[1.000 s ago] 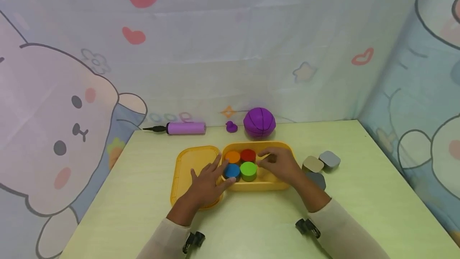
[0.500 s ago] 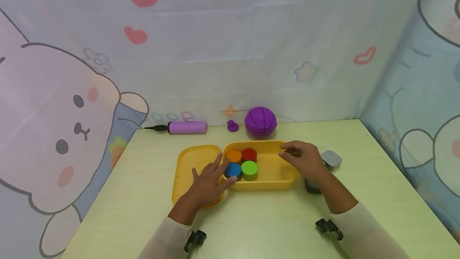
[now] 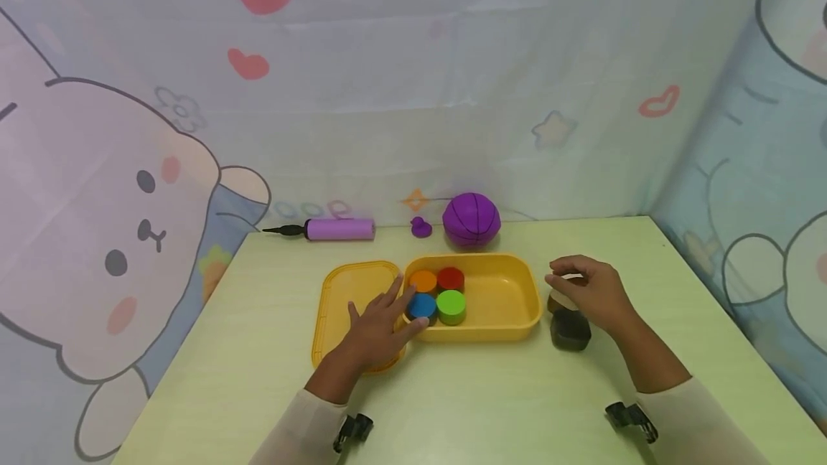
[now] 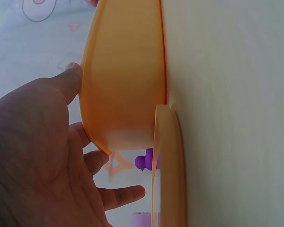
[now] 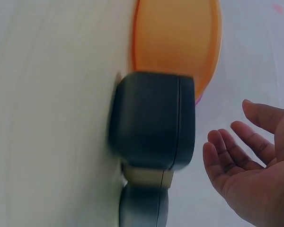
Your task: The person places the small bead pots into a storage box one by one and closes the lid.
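A yellow box point(image 3: 502, 300) holds orange point(image 3: 423, 281), red point(image 3: 451, 278), blue point(image 3: 422, 306) and green point(image 3: 451, 304) round pieces, grouped at its left end. My left hand point(image 3: 375, 332), fingers spread, rests on that end's rim; in the left wrist view its thumb and fingertips touch the box's edge. My right hand point(image 3: 594, 296) hovers over small rounded-square cases right of the box, holding nothing, fingers loosely bent. A dark case point(image 3: 571, 329) and a tan-topped one point(image 3: 561, 301) show below it. The right wrist view shows another case point(image 5: 144, 208), which my hand hides in the head view.
A yellow lid point(image 3: 342, 307) lies flat left of the box, partly under my left hand. Along the table's back edge are a purple hand pump point(image 3: 339, 229), a small purple duck point(image 3: 421, 227) and a purple ball point(image 3: 472, 219). A printed cloth point(image 3: 388, 92) hangs behind.
My right hand has moved right, from inside the box beside the green and red pieces, out over the cases. The left hand stays on the box's left end.
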A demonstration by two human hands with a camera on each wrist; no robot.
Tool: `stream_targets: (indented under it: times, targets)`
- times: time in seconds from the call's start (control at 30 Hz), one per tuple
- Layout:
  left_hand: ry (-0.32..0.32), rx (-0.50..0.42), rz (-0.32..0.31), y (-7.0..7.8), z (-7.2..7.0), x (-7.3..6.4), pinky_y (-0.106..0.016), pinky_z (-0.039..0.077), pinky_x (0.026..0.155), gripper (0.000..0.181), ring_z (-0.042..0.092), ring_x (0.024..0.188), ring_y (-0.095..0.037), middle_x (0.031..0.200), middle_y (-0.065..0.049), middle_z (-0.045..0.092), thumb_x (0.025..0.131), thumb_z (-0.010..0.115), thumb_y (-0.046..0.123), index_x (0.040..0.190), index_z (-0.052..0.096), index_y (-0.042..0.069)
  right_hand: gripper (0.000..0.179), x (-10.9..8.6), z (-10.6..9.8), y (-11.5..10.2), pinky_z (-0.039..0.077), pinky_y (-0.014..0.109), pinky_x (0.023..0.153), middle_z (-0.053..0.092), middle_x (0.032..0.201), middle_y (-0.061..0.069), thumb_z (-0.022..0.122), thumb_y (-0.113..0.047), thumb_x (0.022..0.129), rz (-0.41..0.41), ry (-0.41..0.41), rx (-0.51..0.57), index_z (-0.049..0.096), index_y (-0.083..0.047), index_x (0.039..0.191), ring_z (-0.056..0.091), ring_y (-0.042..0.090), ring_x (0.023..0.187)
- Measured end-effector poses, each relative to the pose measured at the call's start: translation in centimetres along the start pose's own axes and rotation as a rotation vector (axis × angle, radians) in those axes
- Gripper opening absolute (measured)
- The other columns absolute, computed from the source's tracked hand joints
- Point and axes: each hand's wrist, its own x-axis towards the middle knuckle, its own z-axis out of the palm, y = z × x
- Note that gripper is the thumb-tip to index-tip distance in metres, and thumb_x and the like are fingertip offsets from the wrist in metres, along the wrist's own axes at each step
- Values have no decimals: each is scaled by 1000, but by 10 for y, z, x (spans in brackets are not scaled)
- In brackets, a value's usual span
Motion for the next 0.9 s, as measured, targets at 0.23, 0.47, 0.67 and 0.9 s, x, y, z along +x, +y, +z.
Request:
stream_targets:
  times: [0.23, 0.47, 0.67, 0.9]
  targets:
    - [-4, -2, -3, 0, 0, -2, -90, -6, 122, 80, 30, 167, -44, 186, 6, 9, 109, 45, 72, 175, 25, 33, 36, -11, -17, 19, 57, 13, 80, 71, 140, 23, 75, -27, 106, 24, 26, -32, 74, -5, 135, 76, 25, 107]
    - [-1, 5, -7, 1, 0, -1, -90, -7, 122, 79, 29, 168, -42, 186, 6, 8, 109, 45, 72, 175, 24, 34, 36, -15, -29, 43, 48, 33, 95, 66, 145, 26, 75, -24, 106, -49, 127, -50, 74, -4, 136, 41, -22, 120]
    - [2, 3, -10, 1, 0, -1, -90, -6, 122, 78, 30, 167, -42, 186, 6, 8, 109, 45, 70, 175, 25, 33, 48, -15, -34, 69, 42, 47, 98, 56, 156, 27, 75, -25, 106, -32, 105, -25, 65, 0, 146, 39, -15, 129]
    - [2, -9, -8, 0, -1, -1, -89, -7, 122, 78, 29, 168, -41, 186, 7, 8, 109, 46, 70, 175, 26, 33, 60, -17, -36, 94, 46, 12, 91, 59, 150, 2, 78, -25, 105, 22, 54, 47, 56, -1, 155, 41, -22, 121]
